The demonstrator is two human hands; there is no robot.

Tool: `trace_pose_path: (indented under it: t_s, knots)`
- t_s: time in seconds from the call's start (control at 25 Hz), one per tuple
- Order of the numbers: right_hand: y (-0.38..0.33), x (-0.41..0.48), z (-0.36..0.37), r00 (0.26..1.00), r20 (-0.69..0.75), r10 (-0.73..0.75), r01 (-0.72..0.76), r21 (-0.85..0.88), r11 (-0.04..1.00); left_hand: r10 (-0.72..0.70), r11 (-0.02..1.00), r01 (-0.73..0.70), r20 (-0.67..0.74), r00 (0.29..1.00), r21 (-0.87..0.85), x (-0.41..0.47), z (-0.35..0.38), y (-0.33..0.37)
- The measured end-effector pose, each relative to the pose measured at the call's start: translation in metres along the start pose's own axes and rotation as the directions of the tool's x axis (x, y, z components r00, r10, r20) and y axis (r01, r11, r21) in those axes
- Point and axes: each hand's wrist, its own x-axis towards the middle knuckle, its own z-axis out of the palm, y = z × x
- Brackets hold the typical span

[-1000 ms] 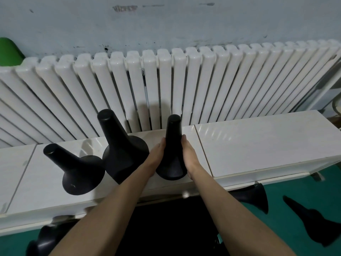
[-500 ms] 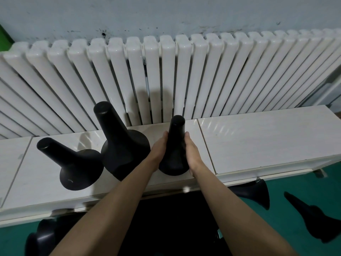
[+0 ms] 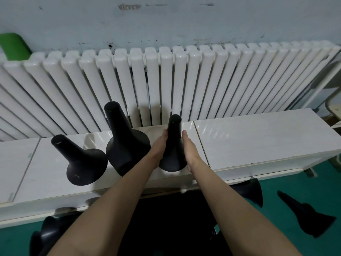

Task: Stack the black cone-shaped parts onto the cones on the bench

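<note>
Three cones stand on the bench (image 3: 258, 137): left cone (image 3: 81, 163), middle cone (image 3: 123, 145), right cone (image 3: 173, 145). Your left hand (image 3: 159, 146) and right hand (image 3: 189, 150) press flat against the right cone's sides, fingers together, clamping it near the front edge. More loose cones (image 3: 306, 215) lie on the green floor (image 3: 328, 185), so stacking looks unfinished. White radiator (image 3: 184, 80) behind, against a scuffed wall.

Black cones (image 3: 127, 145), white faintly veined bench (image 3: 258, 137), white radiator (image 3: 203, 80), teal floor (image 3: 328, 182), scuffed pale blue wall (image 3: 184, 21)
</note>
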Motion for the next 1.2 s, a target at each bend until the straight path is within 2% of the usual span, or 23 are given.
trace_pose_path:
  t_s: [0.2,0.52,0.88,1.08,1.2]
  knots:
    - [-0.017,-0.042,-0.002,0.999,-0.009,-0.045,0.045,0.008,0.999,0.014,1.000,-0.013,-0.045,0.999,0.014,-0.038,0.006,0.018]
    - [-0.027,-0.117,-0.019,0.990,-0.071,-0.125,0.123,-0.029,0.992,0.068,0.998,-0.067,-0.032,0.997,0.013,-0.100,0.022,0.030]
    - [-0.018,-0.151,-0.041,0.982,-0.120,-0.144,0.145,0.002,0.989,0.063,0.998,-0.063,-0.059,0.996,0.009,-0.132,0.045,0.030]
    - [-0.013,-0.158,-0.053,0.981,-0.146,-0.128,0.132,0.013,0.991,-0.017,0.996,0.019,0.016,1.000,-0.085,-0.138,0.055,0.023]
    - [0.002,-0.156,-0.059,0.982,-0.165,-0.088,0.093,0.021,0.995,0.002,1.000,-0.002,-0.004,1.000,-0.008,-0.138,0.063,0.008]
